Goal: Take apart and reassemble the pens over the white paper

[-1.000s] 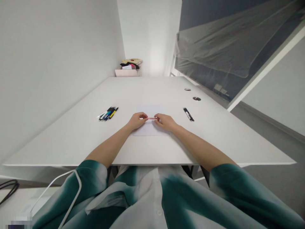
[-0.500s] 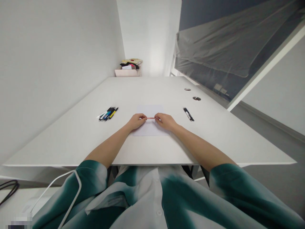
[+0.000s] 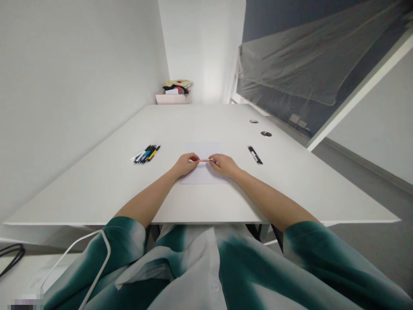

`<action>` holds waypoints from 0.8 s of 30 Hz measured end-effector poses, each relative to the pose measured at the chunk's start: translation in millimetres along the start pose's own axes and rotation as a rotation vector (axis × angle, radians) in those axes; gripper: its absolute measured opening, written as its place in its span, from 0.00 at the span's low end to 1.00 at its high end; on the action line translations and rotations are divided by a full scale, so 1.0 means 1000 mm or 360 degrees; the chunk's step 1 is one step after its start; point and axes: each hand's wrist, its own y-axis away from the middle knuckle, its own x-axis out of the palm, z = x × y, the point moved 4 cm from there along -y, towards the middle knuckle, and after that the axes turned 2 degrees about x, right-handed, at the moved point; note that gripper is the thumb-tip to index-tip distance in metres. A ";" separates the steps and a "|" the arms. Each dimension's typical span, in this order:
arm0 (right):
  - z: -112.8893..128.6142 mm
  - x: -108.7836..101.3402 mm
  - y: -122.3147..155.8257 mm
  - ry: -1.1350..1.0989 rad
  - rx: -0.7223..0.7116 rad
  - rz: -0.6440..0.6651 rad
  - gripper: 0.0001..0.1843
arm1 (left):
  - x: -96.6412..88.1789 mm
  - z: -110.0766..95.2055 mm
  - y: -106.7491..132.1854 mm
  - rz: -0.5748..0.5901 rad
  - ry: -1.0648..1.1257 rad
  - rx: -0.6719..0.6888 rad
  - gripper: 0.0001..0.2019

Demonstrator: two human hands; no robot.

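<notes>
A slim pink pen (image 3: pixel 204 160) lies level between my two hands, above a white sheet of paper (image 3: pixel 201 176). My left hand (image 3: pixel 187 164) pinches its left end between thumb and fingers. At the other end, the fingertips of my right hand (image 3: pixel 223 164) are closed on it. Only the pen's middle shows; both ends are hidden by my fingers, so I cannot tell whether it has a cap. The sheet sits flat on the white table (image 3: pixel 200 202), partly covered by my hands.
To the left, several pens (image 3: pixel 146 155) lie in a bunch, black, blue, yellow and white. Two or so dark pens (image 3: pixel 255 155) rest on the right. Round cable holes (image 3: pixel 266 134) pierce the table's right side. A box of cloth-like items (image 3: pixel 173 98) stands at the far end.
</notes>
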 end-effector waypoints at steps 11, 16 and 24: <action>-0.001 -0.003 -0.001 0.0006 0.0090 0.0028 0.12 | 0.001 0.003 -0.002 -0.0023 -0.0070 -0.0027 0.13; -0.002 -0.003 0.000 0.0003 0.0099 0.0019 0.11 | 0.000 0.001 -0.001 0.0038 -0.0180 -0.0064 0.16; -0.002 -0.002 0.000 -0.0016 0.0074 -0.0004 0.12 | -0.001 -0.002 0.001 0.0061 -0.0155 -0.0070 0.14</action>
